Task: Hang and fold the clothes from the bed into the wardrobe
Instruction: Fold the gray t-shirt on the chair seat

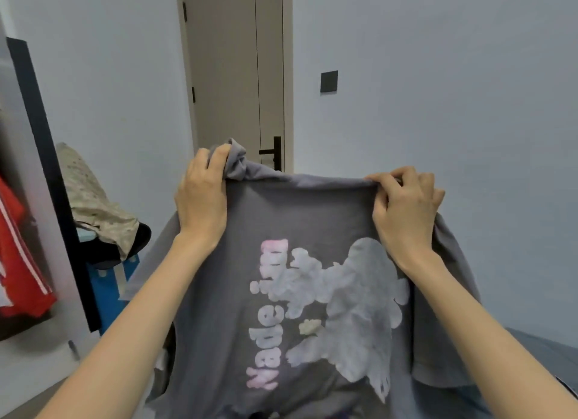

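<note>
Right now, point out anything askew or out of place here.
The grey T-shirt is held sideways: its pink lettering runs vertically. The left hand grips a bunched wad at the top edge, while the right hand pinches it flat. At left, a beige garment lies in a loose heap.

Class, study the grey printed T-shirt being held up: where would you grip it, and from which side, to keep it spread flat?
Grip the grey T-shirt along its upper edge, one pinch near each end, reaching from the near side, as the left hand and right hand do. The cloth hangs limp below, so two spread grips likely keep it flat.
</note>
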A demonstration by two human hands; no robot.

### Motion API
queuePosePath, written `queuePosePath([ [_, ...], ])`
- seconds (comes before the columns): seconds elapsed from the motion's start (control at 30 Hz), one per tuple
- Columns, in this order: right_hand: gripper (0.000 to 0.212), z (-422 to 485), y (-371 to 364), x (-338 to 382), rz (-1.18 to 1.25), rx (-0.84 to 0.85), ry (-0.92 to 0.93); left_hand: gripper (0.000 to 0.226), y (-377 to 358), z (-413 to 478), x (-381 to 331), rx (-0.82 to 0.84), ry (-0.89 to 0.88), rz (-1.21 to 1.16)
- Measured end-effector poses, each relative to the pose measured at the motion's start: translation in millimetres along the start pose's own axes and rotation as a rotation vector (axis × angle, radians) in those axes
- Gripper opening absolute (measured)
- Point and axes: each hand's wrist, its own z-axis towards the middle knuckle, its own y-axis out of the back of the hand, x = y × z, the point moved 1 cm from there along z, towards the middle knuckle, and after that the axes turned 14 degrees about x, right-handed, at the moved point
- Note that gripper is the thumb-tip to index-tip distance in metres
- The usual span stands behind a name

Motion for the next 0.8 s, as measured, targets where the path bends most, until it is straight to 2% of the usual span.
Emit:
queuePosePath([
  [0.23, 0.019, -63.9, -91.5, -52.7, -0.032, 0.355, -0.112, 0.038, -106.7, -70.3, 23.0, 0.415, -0.092, 0.062],
  [0.43, 0.017, -115.1, -175.0, -103.2, -0.096, 0.568, -0.209, 0.037, -209.7, -127.8, 36.8, 0.736, -0.043, 0.013],
  [0.6, 0.025, -125.0, -242.7, -132.5, -0.101, 0.637, -0.230, 0.048, -291.4, -138.0, 39.0, 0.807, -0.014, 0.049],
  [0.8, 0.038, -113.2, -319.9, -168.7, -0.058, 0.634, -0.281, 0.039, -403.9, -141.8, 48.3, 0.865, 0.025, -0.003],
])
